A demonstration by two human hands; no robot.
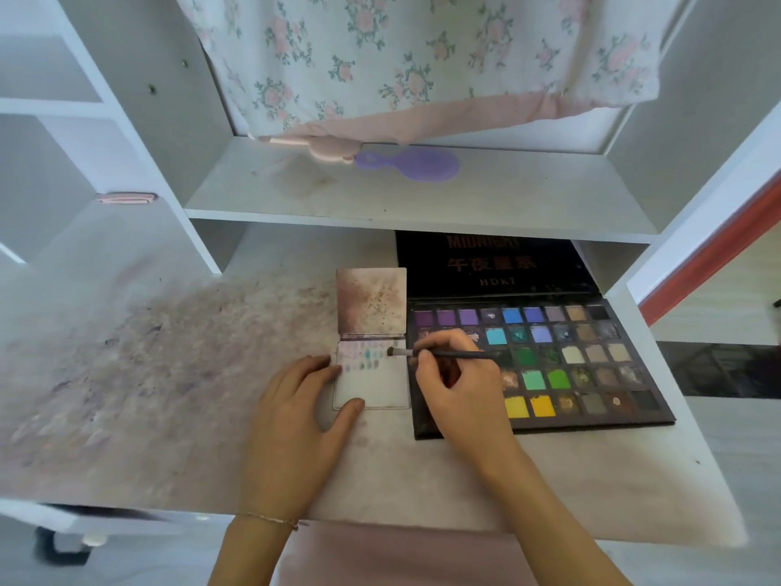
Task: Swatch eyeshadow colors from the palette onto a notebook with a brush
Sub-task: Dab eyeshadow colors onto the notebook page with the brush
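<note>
Your tabletop [169, 416] is white and smeared with pigment dust across its left half, with its front edge running just past your wrists; that left stretch is the widest free room you have, while a shelf [422, 192] overhangs the back and an upright panel closes in on the right. Against that right side lies the palette [591, 374], open, its black lid tipped back under the shelf and its near edge well in from the tabletop's front edge. Touching the palette's left edge is the notebook [372, 382], small and flipped open, the stained cover standing behind a page that carries two short rows of colour marks near its top. Your left hand [296, 420] rests flat with fingers relaxed, fingertips on the notebook's left edge and thumb on its lower corner. Your right hand [456, 382] sits over the palette's left columns, pinching the brush [439, 354], which lies nearly level with its tip at the page's upper right, by the end of the top row
</note>
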